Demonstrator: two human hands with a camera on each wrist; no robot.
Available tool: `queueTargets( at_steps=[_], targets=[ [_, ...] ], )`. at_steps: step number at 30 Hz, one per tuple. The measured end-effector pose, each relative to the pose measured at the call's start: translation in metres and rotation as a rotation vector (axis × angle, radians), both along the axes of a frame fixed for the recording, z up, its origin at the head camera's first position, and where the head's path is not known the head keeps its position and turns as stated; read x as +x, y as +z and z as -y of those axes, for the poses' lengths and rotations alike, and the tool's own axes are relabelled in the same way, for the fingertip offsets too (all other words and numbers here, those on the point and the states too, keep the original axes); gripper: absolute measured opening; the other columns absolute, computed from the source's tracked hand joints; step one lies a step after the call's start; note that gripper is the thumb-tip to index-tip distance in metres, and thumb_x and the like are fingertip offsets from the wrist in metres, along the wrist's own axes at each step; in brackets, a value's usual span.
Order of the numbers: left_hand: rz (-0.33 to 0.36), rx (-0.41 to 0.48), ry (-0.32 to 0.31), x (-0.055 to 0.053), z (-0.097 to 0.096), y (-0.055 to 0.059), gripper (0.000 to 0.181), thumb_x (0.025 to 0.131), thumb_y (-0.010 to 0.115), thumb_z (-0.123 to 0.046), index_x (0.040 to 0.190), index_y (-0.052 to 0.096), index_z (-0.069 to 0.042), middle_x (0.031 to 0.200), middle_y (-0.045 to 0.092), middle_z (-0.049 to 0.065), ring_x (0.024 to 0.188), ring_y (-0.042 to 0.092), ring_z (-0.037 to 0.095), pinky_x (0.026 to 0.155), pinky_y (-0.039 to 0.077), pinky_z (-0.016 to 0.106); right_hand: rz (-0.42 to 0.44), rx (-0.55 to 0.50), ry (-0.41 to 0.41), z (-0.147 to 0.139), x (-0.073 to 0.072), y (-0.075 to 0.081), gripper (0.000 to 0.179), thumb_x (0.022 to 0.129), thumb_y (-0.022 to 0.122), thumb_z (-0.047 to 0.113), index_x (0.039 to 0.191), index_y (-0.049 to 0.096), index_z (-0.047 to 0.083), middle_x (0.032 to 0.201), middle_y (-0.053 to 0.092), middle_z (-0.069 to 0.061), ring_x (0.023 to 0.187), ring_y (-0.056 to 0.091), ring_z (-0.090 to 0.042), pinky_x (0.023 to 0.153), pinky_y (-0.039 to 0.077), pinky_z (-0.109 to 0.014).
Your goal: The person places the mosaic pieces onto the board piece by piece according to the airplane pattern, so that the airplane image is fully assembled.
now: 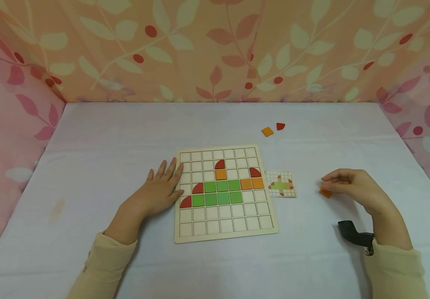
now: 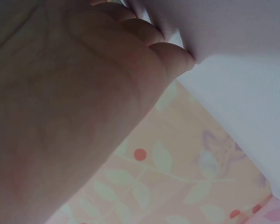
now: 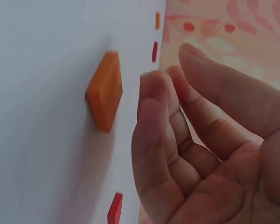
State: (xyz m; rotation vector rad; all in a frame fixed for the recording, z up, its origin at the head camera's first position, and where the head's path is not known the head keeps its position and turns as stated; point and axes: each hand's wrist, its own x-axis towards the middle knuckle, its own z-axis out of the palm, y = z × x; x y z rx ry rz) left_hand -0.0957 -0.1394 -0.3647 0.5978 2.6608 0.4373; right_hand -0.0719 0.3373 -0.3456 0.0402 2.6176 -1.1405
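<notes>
A wooden grid board (image 1: 211,238) lies in the middle of the table in the head view. Several green square tiles (image 1: 210,187), orange square tiles (image 1: 221,174) and red quarter-round tiles (image 1: 186,202) sit in its cells. My left hand (image 1: 159,185) rests at the board's left edge, fingers spread and fingertips on the rim. Just above a loose orange square tile (image 3: 105,93), my right hand (image 1: 353,187) hovers with fingers loosely bent. The right wrist view shows thumb and fingertips apart, holding nothing, beside that tile. In the left wrist view, the left palm (image 2: 84,102) hides the board.
A small pattern card (image 1: 281,185) touches the board's right side. Behind it lie another orange square tile (image 1: 267,131) and a red quarter-round tile (image 1: 280,126). A red piece (image 3: 115,208) shows low in the right wrist view. Floral curtains (image 1: 215,54) border the white table.
</notes>
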Motion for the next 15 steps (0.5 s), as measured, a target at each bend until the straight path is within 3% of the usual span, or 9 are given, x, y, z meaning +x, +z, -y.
queueTargets(
  at_steps=[6, 15],
  targets=[
    [0.007, -0.006, -0.001, -0.001, 0.000, -0.001, 0.068, 0.099, 0.045, -0.029, 0.151, 0.010, -0.002, 0.156, -0.002, 0.019, 0.141, -0.005, 0.040, 0.108, 0.002, 0.062, 0.007, 0.010, 0.021, -0.016, 0.001, -0.007, 0.038, 0.089, 0.067, 0.015, 0.117, 0.058, -0.009, 0.097, 0.070, 0.004, 0.083, 0.062, 0.001, 0.071, 0.045, -0.011],
    [0.009, -0.003, 0.005, -0.001, 0.000, -0.001, 0.068, 0.099, 0.046, -0.029, 0.151, 0.010, -0.002, 0.156, -0.002, 0.018, 0.141, -0.005, 0.040, 0.109, 0.001, 0.062, 0.004, 0.101, 0.066, -0.012, -0.002, -0.015, 0.043, 0.079, 0.076, 0.014, 0.113, 0.060, -0.007, 0.093, 0.059, -0.009, 0.076, 0.053, -0.008, 0.066, 0.045, -0.018]
  ],
)
